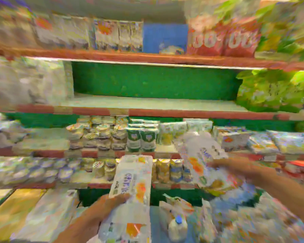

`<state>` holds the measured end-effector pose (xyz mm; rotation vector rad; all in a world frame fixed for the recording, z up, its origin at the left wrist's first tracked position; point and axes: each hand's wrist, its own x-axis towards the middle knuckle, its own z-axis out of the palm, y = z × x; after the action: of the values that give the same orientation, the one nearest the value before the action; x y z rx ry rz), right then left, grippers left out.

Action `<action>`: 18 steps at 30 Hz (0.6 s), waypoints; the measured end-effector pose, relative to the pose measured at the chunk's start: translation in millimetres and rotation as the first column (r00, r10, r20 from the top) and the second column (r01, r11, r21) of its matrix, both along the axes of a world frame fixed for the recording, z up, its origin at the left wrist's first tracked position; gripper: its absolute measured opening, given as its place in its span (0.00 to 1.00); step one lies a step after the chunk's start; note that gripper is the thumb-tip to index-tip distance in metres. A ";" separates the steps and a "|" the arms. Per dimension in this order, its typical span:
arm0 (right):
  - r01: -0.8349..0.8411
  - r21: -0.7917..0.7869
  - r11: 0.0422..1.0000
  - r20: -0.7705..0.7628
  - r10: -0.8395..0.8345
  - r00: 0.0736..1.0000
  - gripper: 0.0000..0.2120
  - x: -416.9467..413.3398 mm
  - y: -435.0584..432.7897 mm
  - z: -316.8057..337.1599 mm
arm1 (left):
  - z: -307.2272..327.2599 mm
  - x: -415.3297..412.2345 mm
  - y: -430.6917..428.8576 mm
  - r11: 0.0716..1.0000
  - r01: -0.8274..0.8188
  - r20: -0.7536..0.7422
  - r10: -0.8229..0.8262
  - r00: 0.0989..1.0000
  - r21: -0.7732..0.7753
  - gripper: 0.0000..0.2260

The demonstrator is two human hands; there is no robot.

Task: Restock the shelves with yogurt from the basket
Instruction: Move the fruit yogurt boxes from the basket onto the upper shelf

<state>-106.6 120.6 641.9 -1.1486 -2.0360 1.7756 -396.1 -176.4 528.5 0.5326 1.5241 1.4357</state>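
Red-edged shelves (165,113) stand before a seemingly green back wall (147,81).

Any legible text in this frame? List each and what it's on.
"00": large white digits, smeared, on the red bags, top shelf.
Dark print, unreadable blur: white pack in left hand.
Unreadable: second pack in right hand.
Unreadable: shelf cups, price strips.

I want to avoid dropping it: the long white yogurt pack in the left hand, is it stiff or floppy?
Probably fairly stiff: the long white yogurt pack looks straight though the left hand grips only its side. Likely apt to tip, since much of it reaches past the hand. Blur hides whether its wrap is slippery.
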 end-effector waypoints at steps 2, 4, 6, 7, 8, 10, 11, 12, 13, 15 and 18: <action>-0.006 0.225 0.974 0.045 -0.004 0.999 0.29 -20.7 19.1 46.1 | 13.6 -6.8 15.4 0.999 -0.025 0.072 0.027 0.997 -0.031 0.08; -0.047 0.414 0.909 0.097 0.008 0.995 0.30 -42.0 42.0 87.6 | 16.4 -21.3 28.4 0.998 -0.037 0.115 0.043 0.992 -0.052 0.08; -0.091 0.621 0.778 0.155 -0.008 0.988 0.38 -63.2 68.9 121.0 | 21.1 -32.9 43.8 0.999 -0.006 0.140 0.013 0.990 -0.051 0.17; -0.122 0.717 0.687 0.200 -0.034 0.979 0.39 -74.7 82.6 137.2 | 23.2 -37.5 52.1 0.998 0.011 0.124 -0.003 0.992 -0.067 0.22; -0.153 0.809 0.568 0.231 -0.068 0.971 0.37 -87.2 98.1 151.7 | 22.6 -44.3 62.4 0.998 0.018 0.121 -0.011 0.993 -0.055 0.25; -0.211 0.911 0.353 0.275 -0.142 0.951 0.31 -110.0 125.8 180.5 | 23.8 -50.0 81.1 0.999 0.015 0.074 -0.012 0.997 -0.042 0.30; -0.248 0.933 0.261 0.296 -0.161 0.942 0.31 -120.4 138.8 190.4 | 26.4 -49.3 89.9 0.999 0.007 0.037 -0.006 0.999 -0.035 0.31; -0.291 0.941 0.173 0.320 -0.178 0.931 0.32 -130.9 154.2 196.7 | 25.3 -51.9 100.6 1.000 0.004 0.022 -0.004 1.000 -0.008 0.30; -0.330 0.939 0.100 0.344 -0.201 0.917 0.33 -140.4 168.2 200.1 | 27.8 -53.0 108.3 0.999 -0.033 0.022 0.033 0.999 0.004 0.26; -0.379 0.925 0.021 0.375 -0.212 0.902 0.33 -158.1 197.0 199.5 | 30.0 -55.9 123.7 0.994 -0.109 0.008 0.109 0.994 0.012 0.16; -0.407 0.914 0.006 0.400 -0.195 0.896 0.35 -178.8 234.5 193.0 | 22.6 -66.2 140.7 0.996 -0.083 0.012 0.083 0.996 0.008 0.21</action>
<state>-285.4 355.1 834.9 -0.7661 -2.7061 -0.4380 -462.2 -35.6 551.0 0.4698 1.5471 1.5069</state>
